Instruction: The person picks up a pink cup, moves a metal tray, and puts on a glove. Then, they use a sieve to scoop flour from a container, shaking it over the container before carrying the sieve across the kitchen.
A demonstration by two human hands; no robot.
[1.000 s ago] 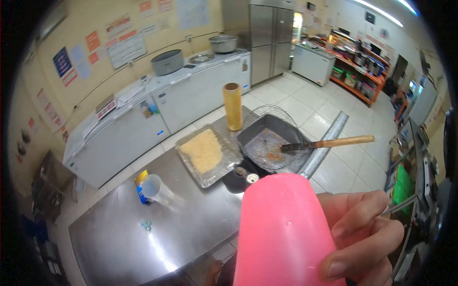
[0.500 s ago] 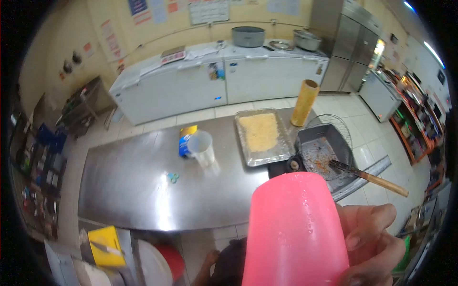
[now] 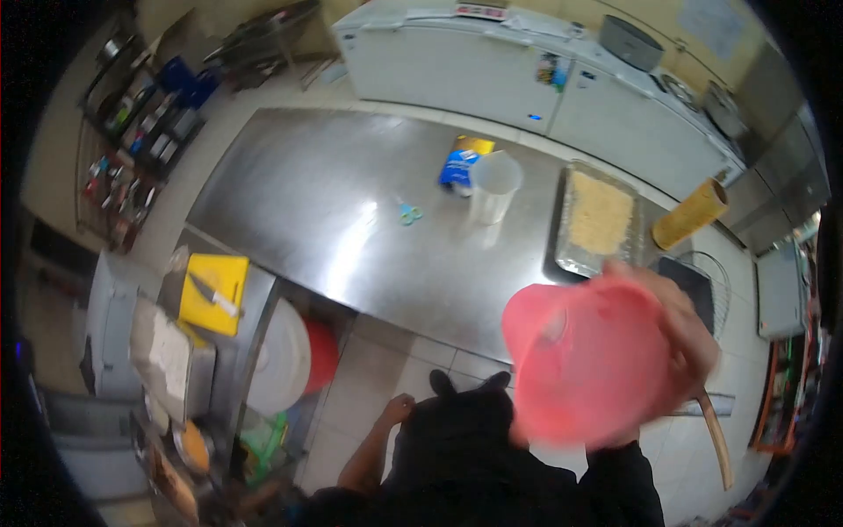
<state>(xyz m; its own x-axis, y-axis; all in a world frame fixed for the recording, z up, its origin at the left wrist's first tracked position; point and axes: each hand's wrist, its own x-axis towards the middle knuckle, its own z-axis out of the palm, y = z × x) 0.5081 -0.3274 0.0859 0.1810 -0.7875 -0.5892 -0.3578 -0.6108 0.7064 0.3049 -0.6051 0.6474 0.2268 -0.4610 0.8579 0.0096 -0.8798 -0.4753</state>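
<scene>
A pink plastic jug, blurred by motion, is held up close to the camera, its lip pointing left. My right hand is closed around its right side. Lower down, my left hand hangs beside my dark clothing, fingers curled in, with nothing visible in it. Beyond the jug, a clear plastic pitcher stands on the steel table near a blue and yellow packet. Small scissors with teal handles lie nearby. A foil-lined tray of pale yellow crumbs sits behind the jug.
At right are a yellow film roll, a dark pan partly hidden by my hand, and a wooden handle. At left, a knife lies on a yellow board, near a metal pan of white powder and a lidded red bucket.
The view has swung left and down, bringing the left counter and my body into sight. The jug has tilted, and my right hand has come round its upper right side.
</scene>
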